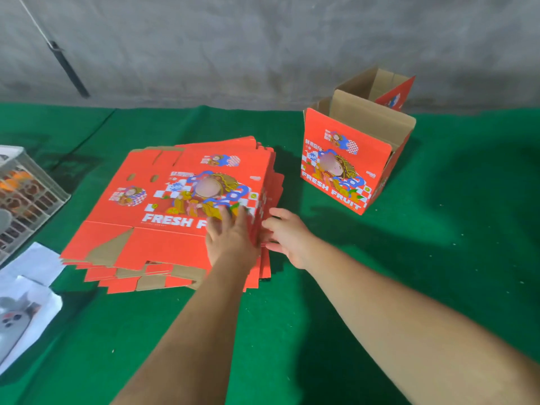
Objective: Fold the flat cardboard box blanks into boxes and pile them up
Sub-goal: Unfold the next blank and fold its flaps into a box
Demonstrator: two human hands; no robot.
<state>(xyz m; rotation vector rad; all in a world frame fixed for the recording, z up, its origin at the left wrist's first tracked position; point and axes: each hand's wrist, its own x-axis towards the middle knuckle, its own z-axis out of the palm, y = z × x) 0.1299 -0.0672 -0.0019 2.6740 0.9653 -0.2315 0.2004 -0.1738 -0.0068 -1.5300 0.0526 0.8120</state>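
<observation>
At the far left edge, a white plastic crate is sitting on the green worktop, with orange and brown shapes showing through its lattice wall. In front of it, white paper sheets are lying flat, and a grey, blurred object is resting on them; what it is cannot be told.

Right of these, a stack of flat box blanks is lying on the worktop, red-orange, printed with a cartoon figure and the words FRESH FRUIT. The blanks are sitting unevenly, their brown cardboard flaps fanning out along the near edge and their right edges stepping outward.

The left hand is resting palm down on the near right part of the top blank, its fingers lying straight and spread over the print, gripping nothing. Just beside it, the right hand is meeting the right edge of the stack, thumb up, its fingers curling in at the blanks' edges; whether they are actually pinching a blank cannot be told, since the left hand and the stack edge are hiding the fingertips.

Farther right and toward the back, a folded box is standing upright with its top flaps open and its brown inside showing. Behind it, touching or nearly so, a second folded box is standing against the grey wall, also open at the top.
</observation>
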